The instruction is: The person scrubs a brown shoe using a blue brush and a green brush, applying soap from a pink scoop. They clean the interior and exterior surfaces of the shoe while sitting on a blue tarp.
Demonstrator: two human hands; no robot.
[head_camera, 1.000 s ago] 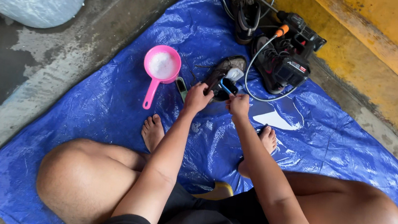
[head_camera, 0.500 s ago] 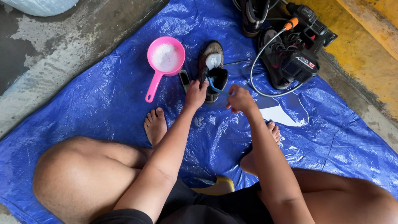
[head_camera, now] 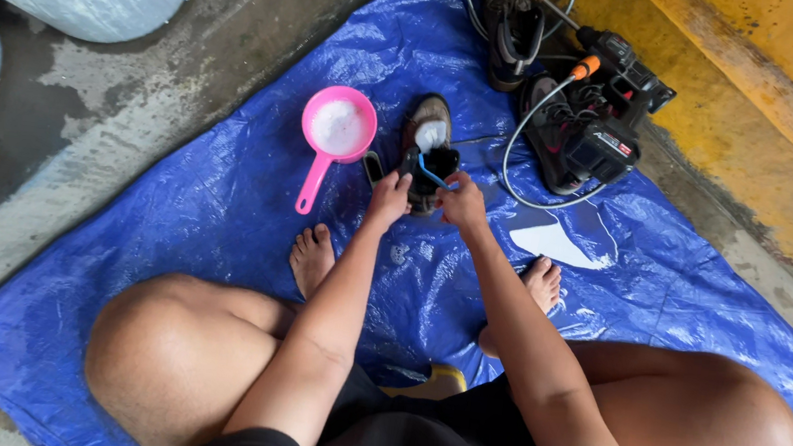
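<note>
Now left hand point(head_camera: 388, 195) gripping near end of worn dark shoe point(head_camera: 425, 151), fingers curled on it. Right hand point(head_camera: 463, 202) closing around thin blue-handled brush point(head_camera: 431, 175), tip reaching into shoe opening. Shoe lying on crinkled blue plastic tarp point(head_camera: 214, 231), just beside pink plastic scoop point(head_camera: 335, 135) holding white foam. Black cordless drill point(head_camera: 600, 127) and second dark shoe point(head_camera: 511, 25) sitting farther off. Bare feet resting on tarp near hands.

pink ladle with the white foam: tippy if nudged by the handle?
Probably. The pink ladle looks like thin plastic, so likely light. Its long handle gives leverage, so a nudge may pivot it or spill the foam. The wet blue tarp looks slick, so it may slide first.
</note>
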